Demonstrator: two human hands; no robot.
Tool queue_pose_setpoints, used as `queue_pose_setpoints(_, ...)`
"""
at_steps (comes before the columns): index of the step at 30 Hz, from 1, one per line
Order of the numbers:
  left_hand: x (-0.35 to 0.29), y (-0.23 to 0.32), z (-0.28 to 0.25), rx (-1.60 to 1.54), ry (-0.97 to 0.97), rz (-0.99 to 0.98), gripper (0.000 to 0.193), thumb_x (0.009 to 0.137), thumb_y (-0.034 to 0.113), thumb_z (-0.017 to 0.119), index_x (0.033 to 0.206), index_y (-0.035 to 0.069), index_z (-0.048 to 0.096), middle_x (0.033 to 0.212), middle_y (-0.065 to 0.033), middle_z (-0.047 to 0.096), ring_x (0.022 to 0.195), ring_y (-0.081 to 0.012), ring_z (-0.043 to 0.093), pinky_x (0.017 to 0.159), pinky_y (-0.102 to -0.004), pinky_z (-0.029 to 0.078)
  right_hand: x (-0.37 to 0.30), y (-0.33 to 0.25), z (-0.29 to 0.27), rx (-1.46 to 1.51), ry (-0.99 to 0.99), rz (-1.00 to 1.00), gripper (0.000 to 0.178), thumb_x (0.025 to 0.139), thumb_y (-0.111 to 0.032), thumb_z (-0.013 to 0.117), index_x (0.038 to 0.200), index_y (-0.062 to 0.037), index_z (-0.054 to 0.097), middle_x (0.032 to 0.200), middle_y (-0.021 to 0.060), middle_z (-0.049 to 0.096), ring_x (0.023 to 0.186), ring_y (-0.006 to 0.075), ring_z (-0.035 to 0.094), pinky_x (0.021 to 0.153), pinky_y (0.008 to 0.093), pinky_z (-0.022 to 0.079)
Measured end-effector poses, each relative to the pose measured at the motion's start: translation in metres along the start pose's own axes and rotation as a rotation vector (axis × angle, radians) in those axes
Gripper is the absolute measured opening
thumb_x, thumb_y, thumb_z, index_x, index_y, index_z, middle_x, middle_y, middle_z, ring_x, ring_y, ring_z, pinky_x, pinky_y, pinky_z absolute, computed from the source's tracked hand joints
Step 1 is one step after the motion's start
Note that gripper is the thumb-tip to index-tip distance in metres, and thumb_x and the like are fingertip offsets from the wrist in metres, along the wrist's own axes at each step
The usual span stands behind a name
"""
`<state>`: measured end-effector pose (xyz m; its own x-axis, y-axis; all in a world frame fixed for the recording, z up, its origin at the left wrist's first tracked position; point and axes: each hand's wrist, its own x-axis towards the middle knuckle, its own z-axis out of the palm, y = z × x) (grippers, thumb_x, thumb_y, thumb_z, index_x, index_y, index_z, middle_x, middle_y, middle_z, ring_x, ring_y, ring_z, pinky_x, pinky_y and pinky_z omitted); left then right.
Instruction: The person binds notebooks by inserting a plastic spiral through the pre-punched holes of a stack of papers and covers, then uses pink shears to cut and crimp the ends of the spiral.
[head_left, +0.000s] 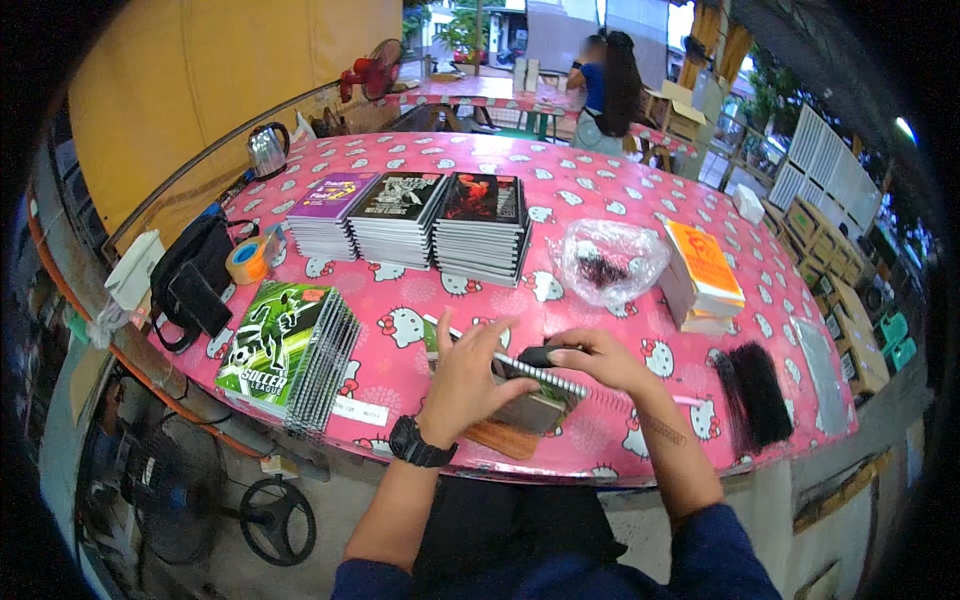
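Note:
My left hand (466, 382) is closed on a spiral notebook (532, 408), its thumb over the front and its fingers along the far side. The notebook is tilted up, with its coil edge on top. Beneath it a wooden board (500, 438) lies near the table's front edge. In my right hand (606, 360), a small black block-like object (537, 356) is pinched against the notebook's coil edge; its exact kind cannot be made out. Left of my hands stands a stack of green soccer-cover notebooks (275, 345) with dark coils.
Farther back sit stacks of purple (332, 205), black (398, 215) and red-black notebooks (482, 225). A clear plastic bag (608, 262), orange-covered books (703, 262) and a bundle of black coils (755, 395) lie to the right. A black bag (192, 275) and tape rolls (248, 262) are left.

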<state>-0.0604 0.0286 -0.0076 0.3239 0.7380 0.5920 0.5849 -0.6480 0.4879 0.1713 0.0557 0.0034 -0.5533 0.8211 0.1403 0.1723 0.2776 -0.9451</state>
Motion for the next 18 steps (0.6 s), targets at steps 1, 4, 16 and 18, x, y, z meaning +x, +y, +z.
queue_pose_setpoints(1, 0.001, -0.001, 0.001, -0.021, -0.019, -0.064, 0.079, 0.059, 0.038, 0.079, 0.121, 0.005, 0.045, 0.102, -0.0085, 0.058, 0.101, -0.0256, 0.053, 0.103, -0.0579, 0.012, 0.002, 0.004, -0.003, -0.391, 0.029, 0.152, 0.054, 0.081, -0.043, 0.058, 0.106, 0.0044, 0.059, 0.091, 0.0083, 0.062, 0.081, 0.0165, 0.056, 0.072, 0.0305, 0.044)
queue_pose_setpoints(4, -0.008, -0.015, -0.013, 0.135, 0.301, -0.033, 0.108, 0.054, 0.037, 0.082, 0.138, 0.005, 0.021, 0.128, -0.0167, 0.04, 0.12, -0.0337, 0.038, 0.105, -0.0556, 0.009, 0.002, 0.003, 0.001, 0.056, 0.05, 0.022, 0.044, 0.083, -0.034, 0.058, 0.107, 0.003, 0.059, 0.095, 0.0076, 0.062, 0.086, 0.0161, 0.056, 0.078, 0.0305, 0.043)
queue_pose_setpoints(16, -0.027, -0.04, 0.028, -1.066, 0.393, -0.301, 0.077, 0.073, 0.001, 0.072, 0.136, 0.003, 0.029, 0.109, -0.0094, 0.053, 0.093, -0.015, 0.056, 0.079, -0.0272, 0.048, 0.004, 0.023, 0.002, -0.049, 0.175, 0.092, 0.044, 0.08, -0.033, 0.062, 0.105, 0.0032, 0.061, 0.097, 0.0071, 0.062, 0.089, 0.0159, 0.056, 0.082, 0.0274, 0.043)
queue_pose_setpoints(18, -0.03, -0.042, 0.032, -1.037, 0.458, -0.314, 0.067, 0.078, 0.002, 0.067, 0.135, 0.003, 0.033, 0.106, -0.0051, 0.052, 0.093, -0.0122, 0.052, 0.081, -0.0259, 0.044, 0.002, 0.02, 0.005, 0.417, 0.093, -0.003, 0.047, 0.079, -0.033, 0.061, 0.106, 0.0052, 0.06, 0.1, 0.01, 0.061, 0.092, 0.0178, 0.056, 0.083, 0.029, 0.044)
